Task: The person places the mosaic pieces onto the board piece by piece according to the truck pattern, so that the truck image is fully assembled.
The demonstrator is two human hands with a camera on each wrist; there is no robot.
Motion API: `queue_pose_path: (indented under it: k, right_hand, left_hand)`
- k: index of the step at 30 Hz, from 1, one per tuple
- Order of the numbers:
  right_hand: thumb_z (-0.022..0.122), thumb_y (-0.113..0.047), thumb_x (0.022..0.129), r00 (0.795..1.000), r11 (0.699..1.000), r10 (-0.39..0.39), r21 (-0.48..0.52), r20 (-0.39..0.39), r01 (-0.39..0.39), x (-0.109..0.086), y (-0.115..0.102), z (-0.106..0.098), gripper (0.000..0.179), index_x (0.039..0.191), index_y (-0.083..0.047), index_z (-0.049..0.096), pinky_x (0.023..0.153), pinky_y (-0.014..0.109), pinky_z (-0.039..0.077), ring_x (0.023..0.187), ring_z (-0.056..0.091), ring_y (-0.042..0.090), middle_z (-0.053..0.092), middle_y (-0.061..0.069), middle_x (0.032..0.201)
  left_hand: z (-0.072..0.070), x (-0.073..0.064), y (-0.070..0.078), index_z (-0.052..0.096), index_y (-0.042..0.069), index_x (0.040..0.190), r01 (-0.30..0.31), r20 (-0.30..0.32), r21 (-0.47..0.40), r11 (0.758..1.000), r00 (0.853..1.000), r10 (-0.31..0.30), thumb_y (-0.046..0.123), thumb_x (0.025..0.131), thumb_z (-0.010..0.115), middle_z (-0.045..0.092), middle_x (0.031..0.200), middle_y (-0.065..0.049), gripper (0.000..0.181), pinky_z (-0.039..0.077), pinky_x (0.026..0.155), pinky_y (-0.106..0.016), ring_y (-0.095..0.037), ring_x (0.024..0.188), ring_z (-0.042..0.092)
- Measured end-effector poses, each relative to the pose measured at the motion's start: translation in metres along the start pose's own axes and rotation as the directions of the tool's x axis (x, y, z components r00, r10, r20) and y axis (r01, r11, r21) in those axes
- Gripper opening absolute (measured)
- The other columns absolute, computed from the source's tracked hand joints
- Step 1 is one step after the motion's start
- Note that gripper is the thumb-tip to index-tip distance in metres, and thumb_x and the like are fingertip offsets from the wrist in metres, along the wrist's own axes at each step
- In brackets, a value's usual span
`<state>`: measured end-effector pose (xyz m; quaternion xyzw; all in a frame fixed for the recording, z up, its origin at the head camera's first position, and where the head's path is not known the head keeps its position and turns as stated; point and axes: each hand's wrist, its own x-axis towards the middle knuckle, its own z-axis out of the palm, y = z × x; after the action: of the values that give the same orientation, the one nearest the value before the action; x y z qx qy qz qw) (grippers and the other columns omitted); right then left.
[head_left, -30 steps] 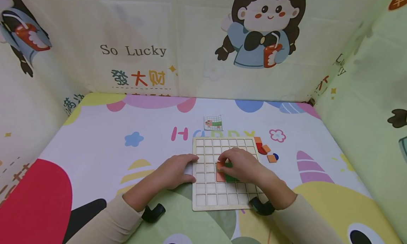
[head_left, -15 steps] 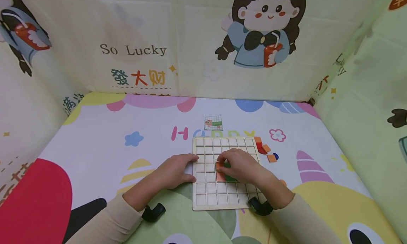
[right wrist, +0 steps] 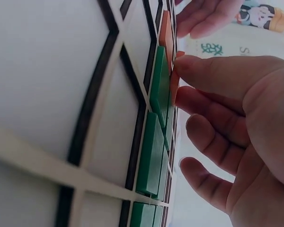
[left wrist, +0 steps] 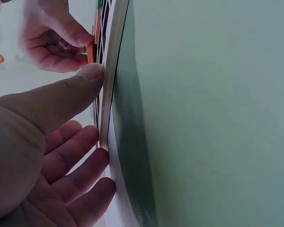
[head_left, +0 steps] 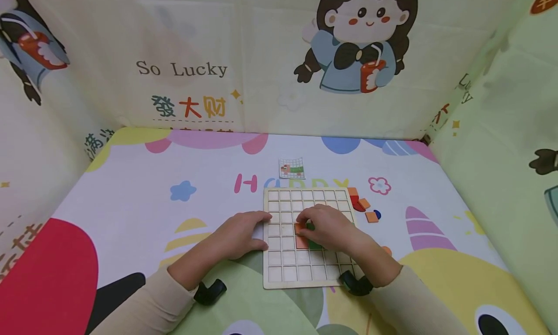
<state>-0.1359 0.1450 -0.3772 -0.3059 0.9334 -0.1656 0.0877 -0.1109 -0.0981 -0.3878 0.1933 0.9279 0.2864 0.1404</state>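
A pale wooden grid board [head_left: 289, 274] lies on the patterned table cover. My left hand [head_left: 239, 235] rests against the board's left edge, thumb and fingers spread and touching its side. Over the middle of the grid, my right hand [head_left: 328, 228] pinches an orange square tile [head_left: 298, 229] between thumb and fingers. Just nearer to me a salmon tile [head_left: 302, 242] sits in a cell. Green tiles [right wrist: 160, 87] fill neighbouring cells, mostly hidden under the right hand in the head view. In the left wrist view the pinched orange tile [left wrist: 90, 53] stands slightly proud of the board.
Beyond the board lies a small picture card [head_left: 291, 168] with a gridded pattern. Along the board's right side are loose orange tiles [head_left: 372, 217], a red piece [head_left: 358, 205] and a blue piece [head_left: 377, 214]. A rounded orange piece [head_left: 387, 250] is partly hidden by the right forearm.
My right hand has shifted slightly left with the orange tile, which shows more fully beside the salmon tile. The rounded orange piece has come into view by the forearm. My left hand stays put.
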Motion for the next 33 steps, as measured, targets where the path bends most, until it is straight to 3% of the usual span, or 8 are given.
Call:
queue_pose_path:
  k: [22, 33]
  right_hand:
    - [0.078, -0.019, 0.088, 0.999, 0.999, 0.043, -0.014, 0.000, -0.043, -0.0032, 0.0013, -0.0006, 0.016, 0.103, -0.013, 0.074, 0.082, 0.037, 0.052, 0.092, 0.062, 0.019, 0.069, -0.007, 0.092]
    - [0.078, -0.017, 0.088, 1.000, 1.000, 0.007, -0.019, -0.013, -0.007, -0.0057, 0.0055, -0.0014, 0.013, 0.100, -0.015, 0.073, 0.082, 0.037, 0.052, 0.092, 0.061, 0.019, 0.069, -0.008, 0.091]
  left_hand:
    - [-0.0003, -0.0012, 0.0014, 0.058, 0.003, 0.137, -0.005, -0.003, -0.015, 1.000, 1.000, 0.004, 0.017, 0.081, 0.085, 0.060, 0.135, -0.008, 0.064, 0.043, 0.105, -0.042, -0.028, 0.127, 0.054]
    - [0.0005, -0.0002, -0.0003, 0.058, 0.005, 0.138, 0.006, 0.001, -0.004, 1.000, 1.000, -0.006, 0.019, 0.081, 0.085, 0.060, 0.136, -0.008, 0.065, 0.043, 0.106, -0.042, -0.028, 0.127, 0.053]
